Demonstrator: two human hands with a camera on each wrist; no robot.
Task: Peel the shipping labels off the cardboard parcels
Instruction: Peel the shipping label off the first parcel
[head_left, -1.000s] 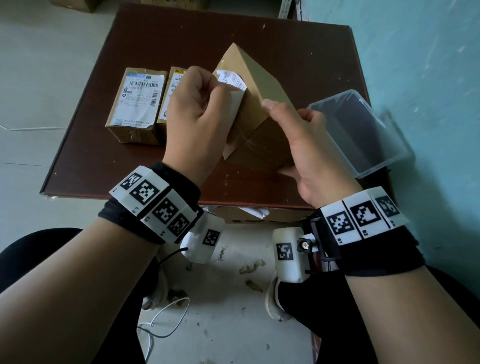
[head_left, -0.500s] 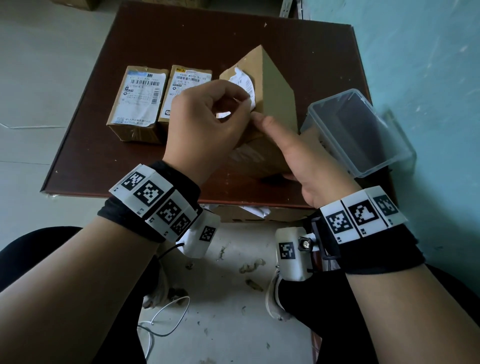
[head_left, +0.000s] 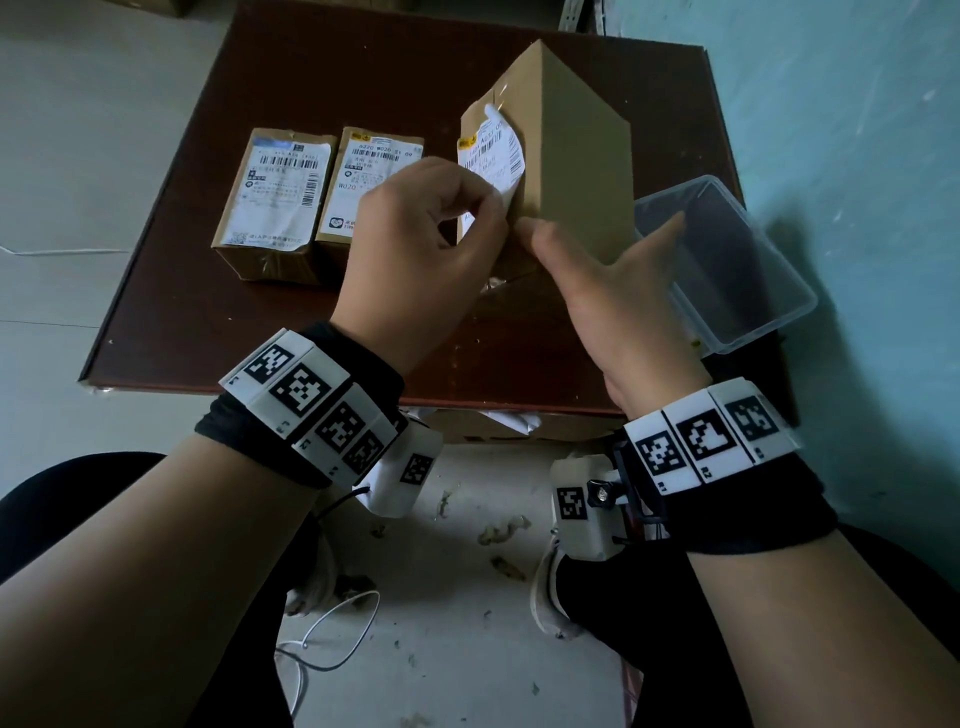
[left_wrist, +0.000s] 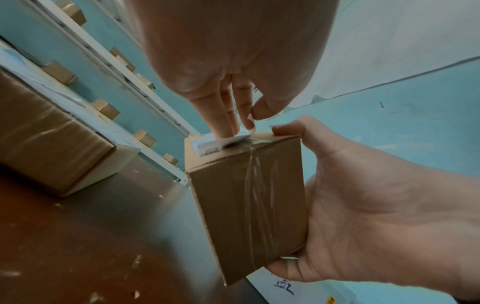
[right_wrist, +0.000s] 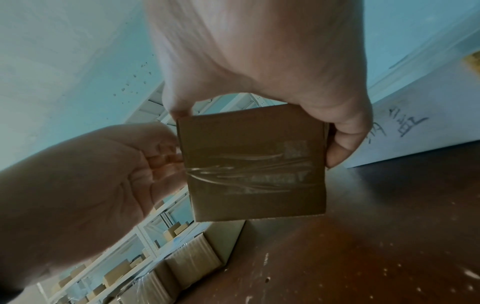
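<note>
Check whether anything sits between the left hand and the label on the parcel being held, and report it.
Nothing visible does. The left hand already pinches the lifted edge of the shipping label, which curls away from the held parcel. The right hand grips that parcel from the other side, clear of the label.

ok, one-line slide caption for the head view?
Left hand peels the shipping label off a tilted parcel gripped by the right hand.

2 parcels (head_left: 317, 200) left of held parcel (head_left: 576, 156), container (head_left: 737, 275) right
</note>
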